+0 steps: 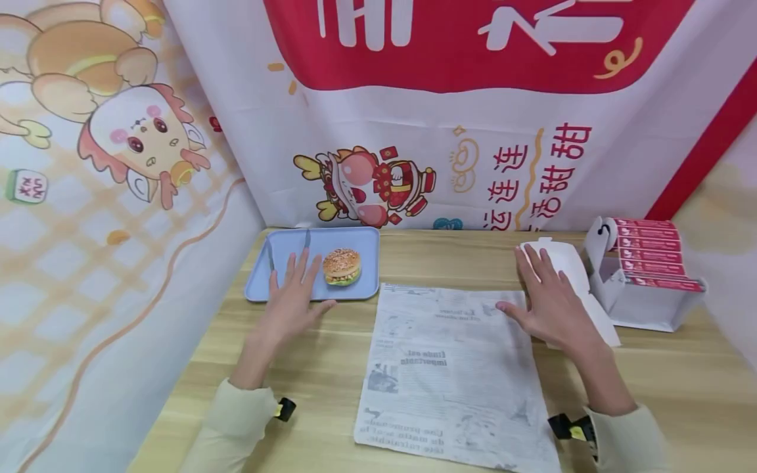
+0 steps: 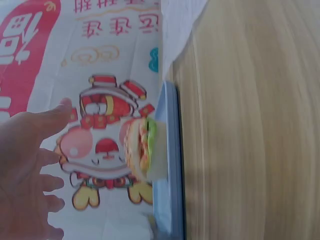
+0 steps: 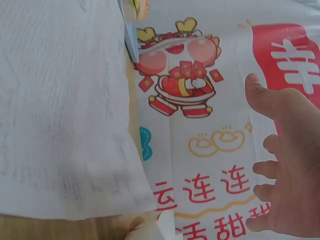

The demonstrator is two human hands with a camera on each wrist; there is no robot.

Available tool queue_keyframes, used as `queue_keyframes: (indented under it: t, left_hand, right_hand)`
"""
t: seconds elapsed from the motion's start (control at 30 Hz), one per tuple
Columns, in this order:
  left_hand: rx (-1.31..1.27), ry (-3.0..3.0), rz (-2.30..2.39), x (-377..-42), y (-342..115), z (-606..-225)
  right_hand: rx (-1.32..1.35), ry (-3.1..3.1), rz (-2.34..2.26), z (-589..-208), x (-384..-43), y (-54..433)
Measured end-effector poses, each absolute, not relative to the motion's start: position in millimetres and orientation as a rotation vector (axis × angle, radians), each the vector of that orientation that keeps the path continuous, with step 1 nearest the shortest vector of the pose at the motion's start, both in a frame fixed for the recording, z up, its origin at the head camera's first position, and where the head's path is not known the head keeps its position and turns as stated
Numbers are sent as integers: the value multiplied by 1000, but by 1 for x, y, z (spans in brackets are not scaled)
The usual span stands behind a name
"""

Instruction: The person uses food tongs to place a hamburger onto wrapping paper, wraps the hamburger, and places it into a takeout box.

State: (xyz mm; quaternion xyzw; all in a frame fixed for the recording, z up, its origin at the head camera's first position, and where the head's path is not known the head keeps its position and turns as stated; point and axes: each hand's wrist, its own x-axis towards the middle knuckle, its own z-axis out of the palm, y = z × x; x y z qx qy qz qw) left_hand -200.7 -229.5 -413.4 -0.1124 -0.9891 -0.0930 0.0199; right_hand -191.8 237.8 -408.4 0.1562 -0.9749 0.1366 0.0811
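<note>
My left hand (image 1: 290, 303) is spread over the near left part of a blue tray (image 1: 367, 246), holding nothing. Just right of its fingers, a sesame-bun hamburger (image 1: 342, 268) sits on the tray. Two thin grey knife-like utensils (image 1: 270, 256) lie there too, partly behind the hand. My right hand (image 1: 552, 307) stretches out with fingers apart, overlapping the far right corner of a newsprint-patterned paper sheet (image 1: 443, 368) and a white box (image 1: 569, 264) in the head view. Both wrist views show the left hand (image 2: 25, 170) and right hand (image 3: 295, 155) raised, with nothing in them.
A white holder (image 1: 644, 305) with red-and-white packets (image 1: 650, 253) stands at the back right, beside the white box. A printed cloth (image 1: 378, 112) hangs behind the wooden table (image 1: 319, 394), and another patterned cloth (image 1: 195, 289) borders the left side.
</note>
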Motion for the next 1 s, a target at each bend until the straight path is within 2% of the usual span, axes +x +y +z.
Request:
queue_keyframes:
  t: [0.53,1.0]
  left_hand:
    - [-368,-2957,-430,-215,-336,-410]
    - [-275,-3033,-492,-241,-383,-428]
  right_hand:
    - [709,-2898,456,-394,-219,186]
    - [1034,-2892,466,-386,-241,80]
